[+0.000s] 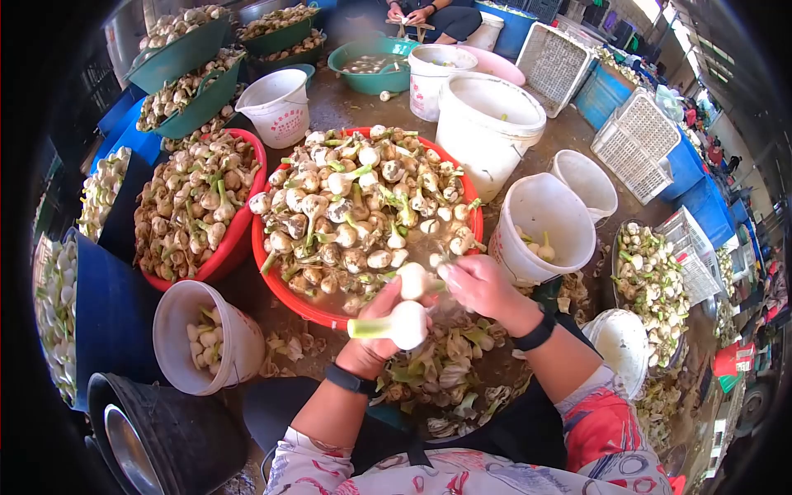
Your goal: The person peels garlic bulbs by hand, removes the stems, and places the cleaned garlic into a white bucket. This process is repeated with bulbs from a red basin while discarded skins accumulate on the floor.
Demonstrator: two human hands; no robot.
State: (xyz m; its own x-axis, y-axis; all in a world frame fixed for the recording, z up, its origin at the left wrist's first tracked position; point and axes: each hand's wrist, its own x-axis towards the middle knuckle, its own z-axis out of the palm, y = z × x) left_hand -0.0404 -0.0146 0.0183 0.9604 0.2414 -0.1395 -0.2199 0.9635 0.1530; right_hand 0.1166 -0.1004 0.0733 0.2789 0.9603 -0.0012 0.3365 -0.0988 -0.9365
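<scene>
My left hand (370,334) is closed around a white garlic bulb (408,325) with a thick pale-green stem pointing left. A second peeled garlic bulb (413,281) sits at its fingertips. Close on the right, my right hand (492,286) has its fingers pinched together by that second bulb. What they grip is blurred and hard to make out. Just beyond both hands stands a red tub (304,309), heaped with dirty garlic bulbs (346,214) in murky water. Loose garlic skins and leaves (450,363) lie in a pile below my hands.
White buckets (554,206) stand on the right, one with a few bulbs inside. Another bucket (247,342) at left holds peeled garlic. A second red tub (256,194) is full of garlic. At the back, a person (429,16) sits by a green basin (371,81).
</scene>
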